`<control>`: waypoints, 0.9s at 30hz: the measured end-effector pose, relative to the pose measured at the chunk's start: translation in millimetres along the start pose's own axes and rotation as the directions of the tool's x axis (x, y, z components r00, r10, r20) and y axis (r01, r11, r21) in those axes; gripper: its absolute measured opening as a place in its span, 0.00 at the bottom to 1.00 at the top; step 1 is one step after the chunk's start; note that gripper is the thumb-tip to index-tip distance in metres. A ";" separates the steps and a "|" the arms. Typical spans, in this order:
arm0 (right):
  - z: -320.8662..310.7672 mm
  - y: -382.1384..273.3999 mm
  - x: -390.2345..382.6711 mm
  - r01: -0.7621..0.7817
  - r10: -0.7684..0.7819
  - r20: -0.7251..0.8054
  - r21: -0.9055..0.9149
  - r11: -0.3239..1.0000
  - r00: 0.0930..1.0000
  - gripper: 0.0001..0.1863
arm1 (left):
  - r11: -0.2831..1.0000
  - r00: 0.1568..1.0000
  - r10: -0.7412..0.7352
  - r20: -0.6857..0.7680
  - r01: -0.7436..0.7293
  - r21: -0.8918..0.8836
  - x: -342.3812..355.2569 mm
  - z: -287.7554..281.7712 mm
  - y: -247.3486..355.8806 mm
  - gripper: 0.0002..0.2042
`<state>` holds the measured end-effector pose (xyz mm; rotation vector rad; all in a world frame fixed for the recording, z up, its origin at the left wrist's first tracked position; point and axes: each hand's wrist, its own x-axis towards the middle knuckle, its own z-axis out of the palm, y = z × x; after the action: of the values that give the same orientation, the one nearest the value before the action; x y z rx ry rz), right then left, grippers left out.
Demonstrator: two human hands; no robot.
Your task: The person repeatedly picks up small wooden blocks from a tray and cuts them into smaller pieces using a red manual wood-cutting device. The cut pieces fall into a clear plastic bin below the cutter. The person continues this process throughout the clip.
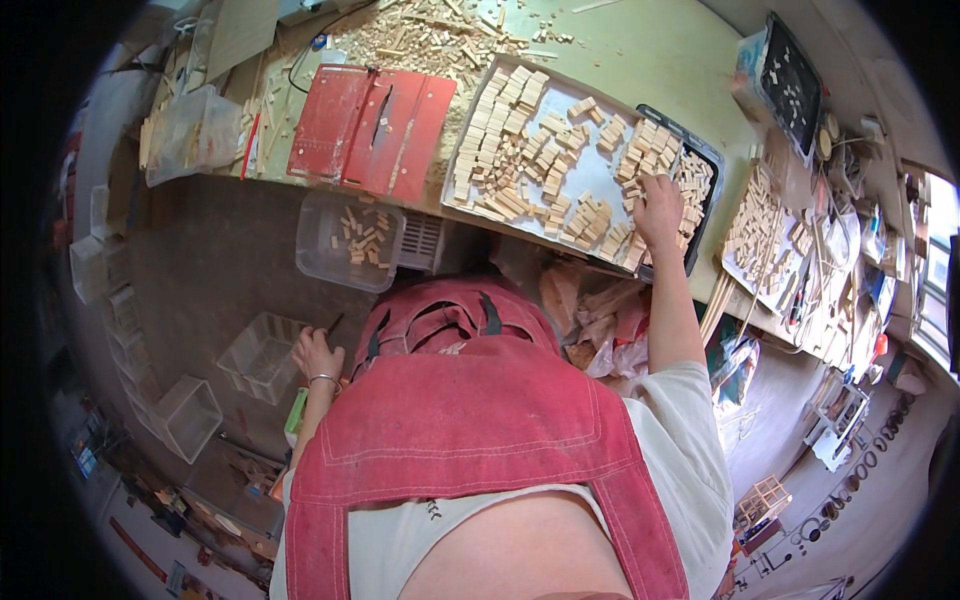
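My right hand reaches over a shallow tray on the bench. Its fingers are bent down onto small wooden blocks at the tray's right side and look closed on some of them; the fingertips are partly hidden. Pale blocks lie in tight rows along the tray's left, with looser clusters in the middle. My left hand, a bracelet at its wrist, hangs low beside my left thigh. Its fingers are loosely apart and seem to hold nothing. A small dark stick-like thing shows near its fingertips.
A red metal plate with a slot lies left of the tray. Below the bench edge, a clear bin contains wooden pieces. Offcuts cover the bench's far side. A black tray sits under the shallow tray's right edge. White crates stand at left.
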<state>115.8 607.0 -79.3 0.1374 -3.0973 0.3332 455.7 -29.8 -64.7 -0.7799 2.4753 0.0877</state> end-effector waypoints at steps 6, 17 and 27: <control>-9.0 6.2 5.3 0.070 -0.064 0.082 -0.068 0.995 0.995 0.18 | 0.999 1.000 0.007 0.003 -0.007 -0.038 -3.4 -0.8 13.0 0.26; -13.4 -7.5 4.3 0.159 -0.140 0.126 -0.160 0.974 0.982 0.21 | 0.999 0.997 -0.021 0.074 0.024 -0.033 -6.9 -9.8 31.1 0.27; -10.8 -3.5 9.5 0.209 -0.175 0.176 -0.202 0.957 0.969 0.24 | 1.000 1.000 0.010 0.014 -0.009 -0.016 8.3 -0.3 27.6 0.28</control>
<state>106.8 605.1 -67.8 0.4782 -3.2087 -0.0284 434.8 -11.2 -71.4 -0.7716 2.4681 0.1157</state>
